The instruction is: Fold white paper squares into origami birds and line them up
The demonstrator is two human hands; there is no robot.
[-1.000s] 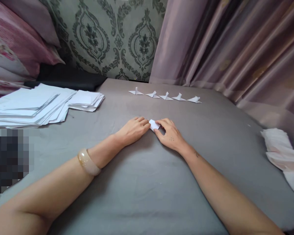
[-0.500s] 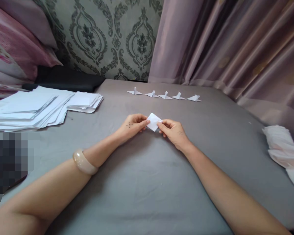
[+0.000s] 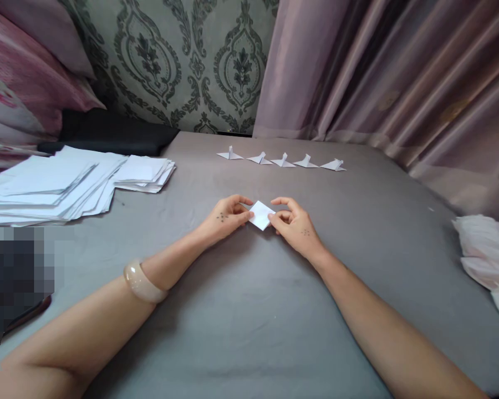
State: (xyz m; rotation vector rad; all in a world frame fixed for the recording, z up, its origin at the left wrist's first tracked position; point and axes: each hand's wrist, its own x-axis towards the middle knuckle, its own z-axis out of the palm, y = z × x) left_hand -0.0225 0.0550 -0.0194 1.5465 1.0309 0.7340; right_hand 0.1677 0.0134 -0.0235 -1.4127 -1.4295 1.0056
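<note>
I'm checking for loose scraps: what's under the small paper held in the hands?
Gray sheet shows around the paper, which the left hand and right hand hold from opposite sides. The paper's underside and whatever lies directly beneath are covered.

Fingers (image 3: pixel 243 218) partly hide the paper (image 3: pixel 261 215); pixelation masks a dark object (image 3: pixel 19 280).

And here's the paper (image 3: pixel 261 215), right in the middle of my remote view: small, white, plain-faced, turned to make a diamond, one corner pointing away from me, one towards me! It's pinched at its left corner and near its right one, face up, edges straight; whether it touches the surface below, I can't tell from here
</note>
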